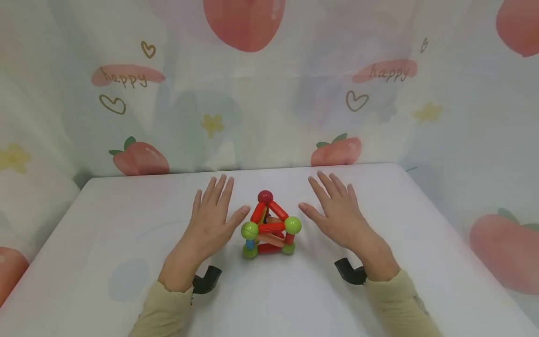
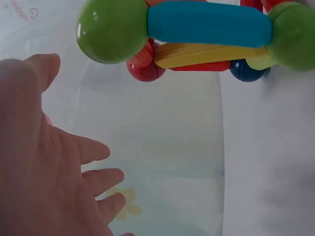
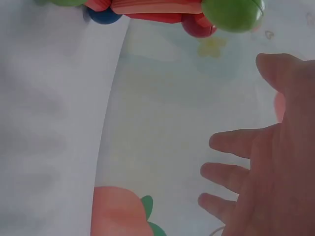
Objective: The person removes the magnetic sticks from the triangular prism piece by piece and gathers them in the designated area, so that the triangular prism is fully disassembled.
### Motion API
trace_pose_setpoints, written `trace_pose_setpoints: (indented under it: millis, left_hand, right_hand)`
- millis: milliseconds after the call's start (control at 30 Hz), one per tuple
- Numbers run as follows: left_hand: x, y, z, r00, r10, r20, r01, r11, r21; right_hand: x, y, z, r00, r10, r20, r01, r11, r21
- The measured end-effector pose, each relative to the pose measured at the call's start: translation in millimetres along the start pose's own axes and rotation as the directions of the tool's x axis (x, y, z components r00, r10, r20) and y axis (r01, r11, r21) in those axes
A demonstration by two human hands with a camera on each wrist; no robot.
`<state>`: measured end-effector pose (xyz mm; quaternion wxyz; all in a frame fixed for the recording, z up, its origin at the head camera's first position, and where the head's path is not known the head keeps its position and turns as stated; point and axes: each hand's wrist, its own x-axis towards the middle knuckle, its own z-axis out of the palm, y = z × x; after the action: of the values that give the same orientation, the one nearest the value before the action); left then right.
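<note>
A small house-shaped frame of toy building rods and balls (image 1: 271,228) stands on the table between my two hands. Green balls form its near corners, a dark red ball (image 1: 265,197) tops it, and red rods join them. In the left wrist view a blue rod (image 2: 209,23) runs between two green balls, with a yellow rod behind. My left hand (image 1: 210,222) is held left of the frame, fingers straight and spread, holding nothing. On the other side my right hand (image 1: 340,216) has its fingers extended, also holding nothing, its thumb pointing toward the frame.
The white table (image 1: 269,299) ends at a back edge before a hanging cloth (image 1: 273,93) printed with peaches, hearts and flowers. A black curved piece (image 1: 207,280) sits at the left wrist, and a similar black piece (image 1: 350,271) at the right wrist.
</note>
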<state>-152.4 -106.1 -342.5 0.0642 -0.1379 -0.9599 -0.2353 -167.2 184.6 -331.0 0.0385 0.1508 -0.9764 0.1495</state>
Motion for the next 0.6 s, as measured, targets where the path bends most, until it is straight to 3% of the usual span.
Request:
trace_pose_setpoints:
  millis: [133,400,600]
  left_hand:
    - [-1.1,6.9,4.2,0.999,0.048,-0.02,-0.05,0.996,-0.074]
    - [-2.8,18.1,11.0,0.98,0.197,-0.002,-0.196,0.975,-0.109]
    - [-2.1,18.7,22.4,0.956,0.294,0.026,-0.287,0.947,-0.146]
  right_hand:
    - [-2.9,-7,2,0.998,-0.064,-0.027,0.065,0.996,0.056]
    - [-12.2,-23,-2,0.978,-0.208,-0.02,0.208,0.961,0.183]
    - [-15.3,-31,-1,0.931,-0.359,-0.065,0.365,0.918,0.157]
